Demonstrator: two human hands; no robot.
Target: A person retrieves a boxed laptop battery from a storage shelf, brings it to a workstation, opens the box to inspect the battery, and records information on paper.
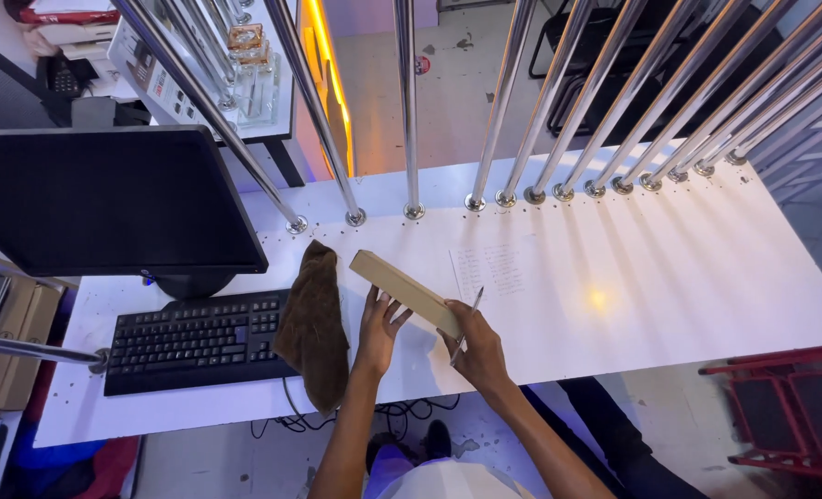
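A long flat tan box (402, 288) is held above the white counter (670, 268). My right hand (477, 349) grips its near end and also has a pen (467, 319) tucked between the fingers. Under the box's middle, my left hand (378, 331) supports it with fingers spread. A brown cloth (314, 323) lies on the counter just left of my left hand. A sheet of paper (492, 270) with faint writing lies flat beyond the box.
A black keyboard (194, 340) and a dark monitor (106, 199) stand at the left. A row of chrome poles (411, 111) rises along the counter's far edge. A red metal frame (785, 407) stands at the lower right. Cables hang under the counter.
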